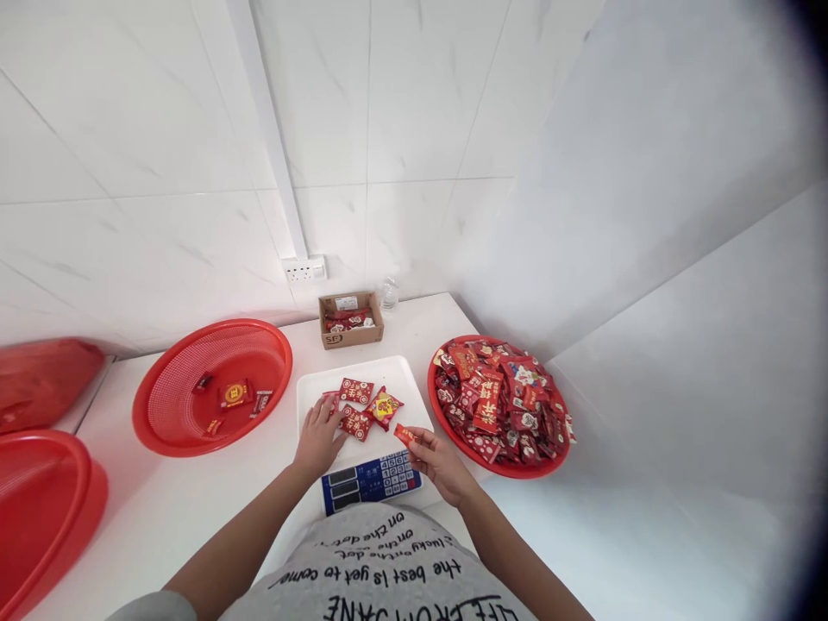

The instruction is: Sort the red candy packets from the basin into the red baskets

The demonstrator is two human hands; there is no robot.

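Observation:
Between the thumb and fingers of my right hand is a small orange-red wrapped candy, held above the right front part of a white scale tray. My left hand lies at the tray's left side with its fingers apart. Its fingertips partly cover a pinkish-red snack packet, and its thumb is close to a red patterned packet. Another red packet lies behind, and a red-and-yellow packet sits to the right. The scale's blue keypad panel faces me.
A red basket heaped with wrapped snacks stands on the right. To the left, another red basket holds several packets. Behind the scale are a cardboard box of packets and a clear plastic item. A red basin stands at near left.

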